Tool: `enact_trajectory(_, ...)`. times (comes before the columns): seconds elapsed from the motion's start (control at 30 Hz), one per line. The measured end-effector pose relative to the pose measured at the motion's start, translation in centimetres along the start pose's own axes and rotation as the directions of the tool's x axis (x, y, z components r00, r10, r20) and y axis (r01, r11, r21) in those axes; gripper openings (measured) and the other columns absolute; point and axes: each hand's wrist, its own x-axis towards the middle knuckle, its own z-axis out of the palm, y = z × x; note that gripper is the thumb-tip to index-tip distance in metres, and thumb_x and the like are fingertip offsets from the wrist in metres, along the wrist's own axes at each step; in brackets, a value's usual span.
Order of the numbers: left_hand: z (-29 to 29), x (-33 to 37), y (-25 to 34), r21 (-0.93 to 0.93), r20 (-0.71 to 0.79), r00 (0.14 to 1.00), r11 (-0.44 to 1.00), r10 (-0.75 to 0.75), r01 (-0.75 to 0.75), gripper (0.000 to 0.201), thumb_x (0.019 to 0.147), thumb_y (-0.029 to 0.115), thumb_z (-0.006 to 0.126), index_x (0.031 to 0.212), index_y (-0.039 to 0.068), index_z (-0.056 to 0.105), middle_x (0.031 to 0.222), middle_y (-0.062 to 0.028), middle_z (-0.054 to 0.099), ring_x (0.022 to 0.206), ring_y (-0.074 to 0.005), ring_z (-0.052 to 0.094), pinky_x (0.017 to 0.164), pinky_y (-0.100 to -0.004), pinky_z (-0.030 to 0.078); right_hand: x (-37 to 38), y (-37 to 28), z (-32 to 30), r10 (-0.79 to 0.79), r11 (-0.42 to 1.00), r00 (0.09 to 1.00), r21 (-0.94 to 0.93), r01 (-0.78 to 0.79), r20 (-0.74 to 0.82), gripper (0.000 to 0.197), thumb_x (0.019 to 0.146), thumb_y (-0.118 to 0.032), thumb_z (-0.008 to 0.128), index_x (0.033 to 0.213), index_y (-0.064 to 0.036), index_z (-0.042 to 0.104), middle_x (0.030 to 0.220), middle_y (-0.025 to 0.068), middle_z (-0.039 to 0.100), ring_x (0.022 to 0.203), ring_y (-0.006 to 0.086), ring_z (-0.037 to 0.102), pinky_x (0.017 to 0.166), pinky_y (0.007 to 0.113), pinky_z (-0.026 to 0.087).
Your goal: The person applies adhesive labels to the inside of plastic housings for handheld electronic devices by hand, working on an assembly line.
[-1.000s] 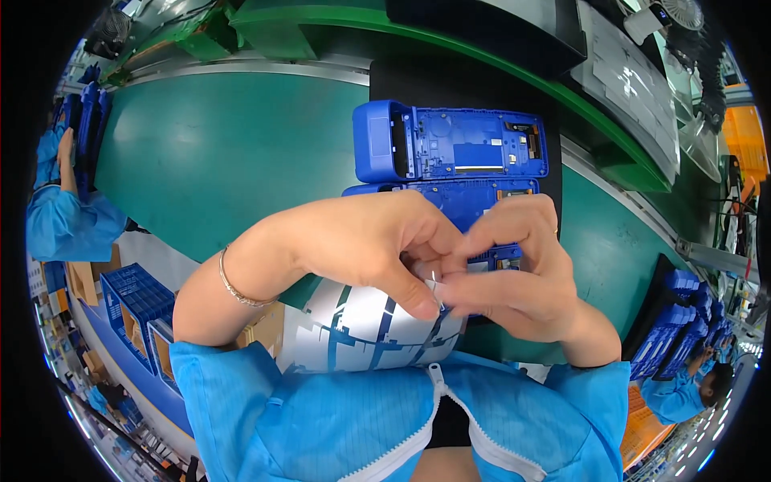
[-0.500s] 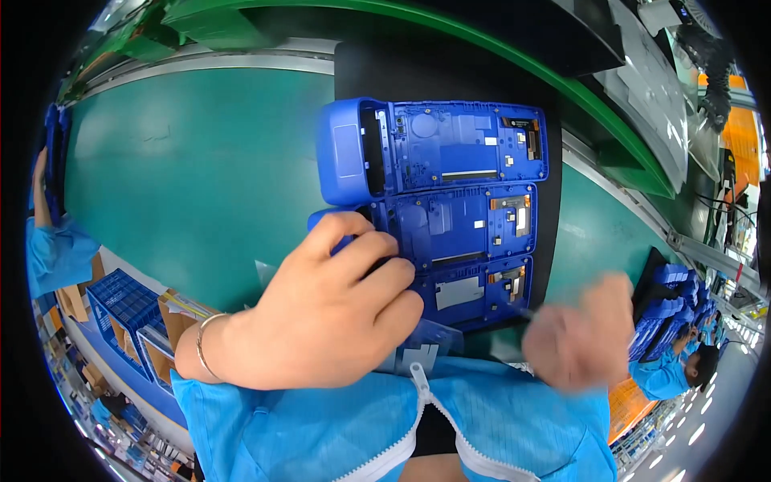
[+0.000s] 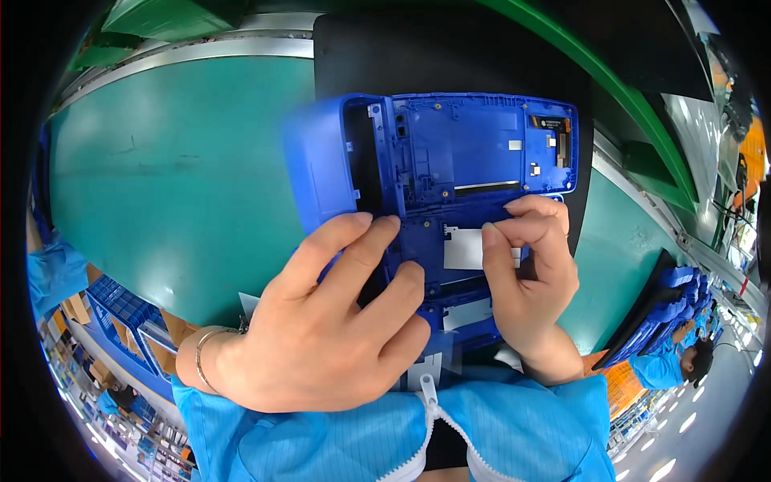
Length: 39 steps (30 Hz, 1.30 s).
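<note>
Three blue plastic housings lie side by side, the far housing whole in view and the middle and near ones partly covered by my hands. My left hand curls over the left part of the middle housing, its fingertips on the plastic; its thumb is hidden. At the right, my right hand pinches the edge of a white adhesive sheet between thumb and fingers. This sheet lies over the inside face of the middle housing. A similar pale sheet sits in the near housing.
A black mat is under the housings on the green worktable. A green rail crosses the far right. Blue crates stand at lower left. Other people in blue work at the far left and right, with blue parts stacked at the right.
My right hand has come in from the lower right and now holds a white sheet over the middle housing. The housings appear larger and nearer; my left hand stays at the middle one.
</note>
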Motion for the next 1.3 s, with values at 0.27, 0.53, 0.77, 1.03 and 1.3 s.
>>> enact_trajectory(0.27, 0.42, -0.36, -0.31, -0.111, -0.027, 1.0, 0.994, 0.016, -0.019, 0.017, 0.051, 0.014, 0.06, 0.055, 0.008, 0.045, 0.075, -0.0069, 0.061, 0.083, -0.0295, 0.064, 0.089, -0.0529, 0.041, -0.09, 0.21, 0.26, -0.064, 0.995, 0.998, -0.082, 0.065, 0.015, 0.013, 0.076, 0.012, 0.062, 0.081, 0.0009, 0.057, 0.076, 0.0064, 0.056, 0.094, 0.0197, 0.049, 0.068, 0.025, 0.039)
enact_trajectory(0.53, 0.73, -0.56, -0.49, -0.117, -0.03, 0.999, 0.993, 0.013, -0.016, 0.016, 0.054, 0.012, 0.06, 0.056, 0.008, 0.045, 0.073, -0.0064, 0.061, 0.081, -0.0279, 0.064, 0.09, -0.0533, 0.04, 0.04, 0.54, 0.61, -0.088, 0.993, 0.995, -0.086, 0.083, -0.053, 0.02, 0.066, 0.011, 0.068, 0.079, -0.0022, 0.059, 0.071, 0.0072, 0.057, 0.081, 0.025, 0.053, 0.07, 0.031, 0.039)
enact_trajectory(0.77, 0.65, -0.43, -0.67, -0.146, -0.019, 1.0, 0.989, 0.016, -0.019, 0.016, 0.053, 0.013, 0.06, 0.056, 0.008, 0.046, 0.073, -0.0064, 0.061, 0.079, -0.028, 0.063, 0.089, -0.0539, 0.039, 0.08, 0.28, 0.52, -0.057, 0.995, 0.997, -0.083, 0.053, -0.044, 0.02, 0.066, 0.011, 0.067, 0.078, -0.0019, 0.059, 0.072, 0.0074, 0.058, 0.082, 0.025, 0.053, 0.07, 0.03, 0.039)
enact_trajectory(1.03, 0.6, -0.27, -0.68, -0.156, -0.008, 1.0, 0.988, 0.016, -0.017, 0.015, 0.051, 0.014, 0.06, 0.056, 0.007, 0.047, 0.072, -0.0064, 0.061, 0.078, -0.0283, 0.063, 0.089, -0.0532, 0.038, 0.04, 0.21, 0.2, -0.021, 0.997, 0.999, -0.072, 0.023, 0.027, 0.013, 0.075, 0.012, 0.063, 0.08, 0.0009, 0.057, 0.076, 0.0055, 0.058, 0.096, 0.0221, 0.049, 0.072, 0.026, 0.04)
enact_trajectory(1.3, 0.22, -0.25, -0.71, -0.166, 0.012, 1.0, 0.986, 0.014, -0.011, 0.015, 0.051, 0.014, 0.061, 0.056, 0.008, 0.047, 0.071, -0.0061, 0.06, 0.078, -0.0281, 0.063, 0.088, -0.0529, 0.037, 0.03, 0.1, 0.34, 0.011, 0.997, 1.0, -0.077, -0.009, 0.023, 0.013, 0.075, 0.011, 0.063, 0.08, 0.0005, 0.057, 0.076, 0.0049, 0.057, 0.095, 0.0212, 0.049, 0.069, 0.026, 0.04)
